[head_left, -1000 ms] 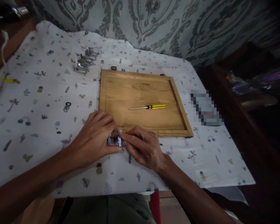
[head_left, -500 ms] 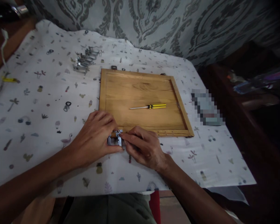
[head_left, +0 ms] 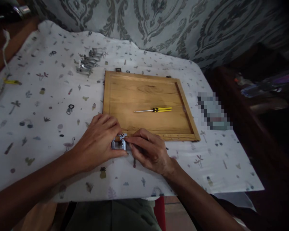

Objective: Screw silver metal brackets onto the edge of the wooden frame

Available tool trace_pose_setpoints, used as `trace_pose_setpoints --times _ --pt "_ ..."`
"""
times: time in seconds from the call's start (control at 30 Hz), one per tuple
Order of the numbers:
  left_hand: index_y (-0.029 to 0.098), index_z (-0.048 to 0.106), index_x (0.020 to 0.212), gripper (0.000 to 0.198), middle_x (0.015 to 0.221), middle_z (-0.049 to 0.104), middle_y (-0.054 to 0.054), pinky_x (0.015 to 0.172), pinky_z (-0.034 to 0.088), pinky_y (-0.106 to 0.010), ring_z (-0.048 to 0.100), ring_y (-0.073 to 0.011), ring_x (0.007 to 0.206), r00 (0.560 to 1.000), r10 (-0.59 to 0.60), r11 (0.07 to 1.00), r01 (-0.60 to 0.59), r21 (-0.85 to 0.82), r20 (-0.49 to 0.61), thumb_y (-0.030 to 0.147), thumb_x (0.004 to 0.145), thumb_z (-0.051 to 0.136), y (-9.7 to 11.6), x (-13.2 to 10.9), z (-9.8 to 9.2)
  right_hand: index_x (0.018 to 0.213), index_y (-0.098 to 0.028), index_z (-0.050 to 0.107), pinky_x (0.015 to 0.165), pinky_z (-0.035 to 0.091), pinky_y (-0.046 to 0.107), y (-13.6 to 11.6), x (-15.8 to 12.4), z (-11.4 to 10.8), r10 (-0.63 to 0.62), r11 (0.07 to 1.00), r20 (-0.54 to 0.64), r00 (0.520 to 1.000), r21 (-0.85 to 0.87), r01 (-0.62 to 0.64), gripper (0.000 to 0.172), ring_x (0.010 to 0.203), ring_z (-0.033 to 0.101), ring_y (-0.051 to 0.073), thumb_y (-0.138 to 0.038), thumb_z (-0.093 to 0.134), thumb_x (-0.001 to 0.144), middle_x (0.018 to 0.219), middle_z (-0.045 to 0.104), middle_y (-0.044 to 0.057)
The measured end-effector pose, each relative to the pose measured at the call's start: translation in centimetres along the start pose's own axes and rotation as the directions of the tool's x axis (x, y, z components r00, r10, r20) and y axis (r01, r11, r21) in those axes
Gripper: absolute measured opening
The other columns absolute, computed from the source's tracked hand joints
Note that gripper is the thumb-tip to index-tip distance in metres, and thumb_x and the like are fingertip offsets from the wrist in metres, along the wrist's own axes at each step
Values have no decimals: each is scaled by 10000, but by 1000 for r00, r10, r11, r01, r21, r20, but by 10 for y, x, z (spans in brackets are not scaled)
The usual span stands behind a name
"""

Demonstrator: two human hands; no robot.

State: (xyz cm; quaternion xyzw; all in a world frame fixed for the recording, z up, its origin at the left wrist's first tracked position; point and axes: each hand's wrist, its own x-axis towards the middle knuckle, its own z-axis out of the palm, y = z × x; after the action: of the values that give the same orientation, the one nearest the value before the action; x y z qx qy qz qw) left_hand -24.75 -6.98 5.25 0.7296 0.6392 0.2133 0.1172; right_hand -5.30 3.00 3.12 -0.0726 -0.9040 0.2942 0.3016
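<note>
Metal fitting (head_left: 123, 145) is sitting against the near edge of a wooden panel (head_left: 132, 96), close to its near left corner, partly jutting past that edge. The left hand (head_left: 99, 138) is grasping it, thumb below and fingers curling over the panel's rim. The right hand (head_left: 150, 150) is holding its fingertips together at the fitting's right side; whether they are pinching something small, I cannot tell. On the panel, a yellow-and-black screwdriver (head_left: 162, 109) is lying with its shaft pointing toward the left edge. Patterned cloth (head_left: 38, 141) is covering the table beneath. A cluster of metal pieces (head_left: 88, 63) is lying beyond the panel's far left corner, toward the table's far edge. Near the table's right edge, a pixelated flat object (head_left: 214, 112) is lying; near the left edge, a small yellow object (head_left: 11, 82) is resting.
</note>
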Motion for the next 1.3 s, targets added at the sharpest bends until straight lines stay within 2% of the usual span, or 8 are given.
trace_pose_setpoints --times 0.2,0.37,0.5,0.77,1.0,1.3 --pt "192 587 821 413 927 624 -45 872 455 -476 545 -280 963 1000 6 1000 -6 12 1 519 754 830 0 0 1 1062 -163 707 605 574 241 1 0 2 78 997 -55 995 1 -78 131 740 654 131 -165 621 963 855 654 40" --pt "192 583 812 418 919 615 -39 876 450 -486 541 -274 953 1000 7 1000 -7 -3 -12 535 761 816 -1 0 2 1071 -167 706 673 602 263 4 -2 4 64 998 -20 998 -17 -65 123 764 672 132 -181 647 964 880 677 38" --pt "181 591 815 436 903 613 -40 867 454 -483 545 -272 939 1000 20 1000 -20 0 -15 528 737 844 0 0 1 1067 -144 709 652 595 249 3 0 4 64 997 13 998 -54 -64 125 764 687 137 -182 636 972 874 693 51" --pt "188 597 816 423 898 618 -35 860 457 -469 552 -270 936 1000 10 1000 -10 2 -13 504 719 861 1 1 0 1016 -166 731 633 594 234 2 0 9 52 991 -41 998 -123 -57 115 714 690 124 -170 623 977 836 710 32" --pt "185 587 804 426 879 603 -33 856 452 -465 548 -265 922 1000 18 1000 -18 6 -21 508 733 856 0 0 0 982 -153 727 622 580 230 1 2 9 3 984 -12 1000 -180 -5 142 701 685 122 -151 585 993 811 711 40" --pt "175 594 820 446 887 596 -39 862 443 -470 542 -272 928 999 32 999 -32 5 -27 535 743 848 -1 0 2 1002 -117 728 628 586 225 3 2 10 6 990 -9 1000 -144 -7 142 709 687 121 -144 589 991 817 700 53"
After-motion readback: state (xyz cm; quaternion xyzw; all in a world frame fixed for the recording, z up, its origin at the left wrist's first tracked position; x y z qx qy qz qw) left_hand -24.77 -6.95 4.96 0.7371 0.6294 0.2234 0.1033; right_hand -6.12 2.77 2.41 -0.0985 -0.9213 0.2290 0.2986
